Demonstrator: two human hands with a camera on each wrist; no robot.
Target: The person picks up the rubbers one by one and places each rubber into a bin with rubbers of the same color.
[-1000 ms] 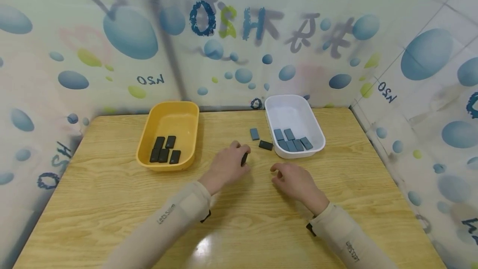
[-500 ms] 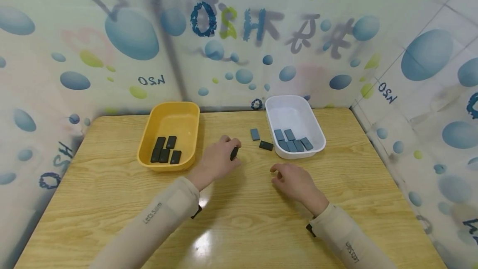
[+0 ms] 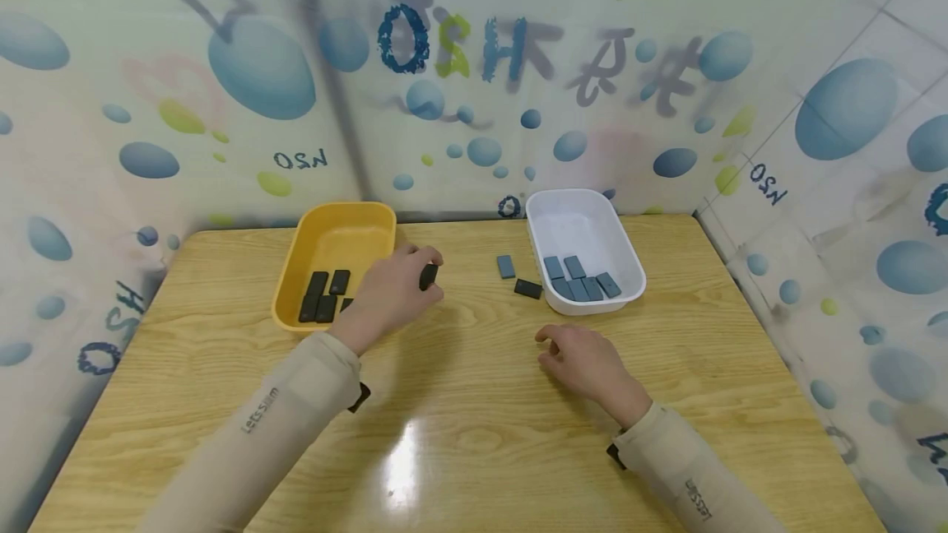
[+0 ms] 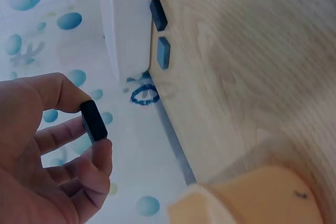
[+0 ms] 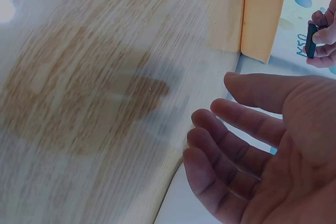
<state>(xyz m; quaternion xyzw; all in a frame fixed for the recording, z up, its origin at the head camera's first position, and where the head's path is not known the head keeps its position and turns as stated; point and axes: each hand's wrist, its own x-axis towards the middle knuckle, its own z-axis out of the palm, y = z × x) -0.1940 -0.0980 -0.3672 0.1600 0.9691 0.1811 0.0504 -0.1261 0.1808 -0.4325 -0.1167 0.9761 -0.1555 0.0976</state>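
My left hand [image 3: 387, 296] pinches a small black rectangular block [image 4: 94, 120] between thumb and fingertips. It is raised by the right side of the yellow bin [image 3: 350, 238], and the forearm hides part of the bin's front. Several black blocks [image 3: 327, 308] lie inside that bin. My right hand [image 3: 588, 362] hovers low over or rests on the table in front of the white bin [image 3: 581, 224]; its fingers are loosely bent with nothing in them. In the white bin lie several blue-grey blocks [image 3: 574, 267].
Left of the white bin, a blue-grey block [image 3: 505, 266] and a black block [image 3: 527, 289] lie on the wooden table [image 3: 474, 434]. Both bins stand near the back edge, against a patterned wall covering [image 3: 474, 113]. Another wall rises at the right.
My left hand has carried the black block leftward from the middle of the table to the yellow bin's right side. My right hand stays in place.
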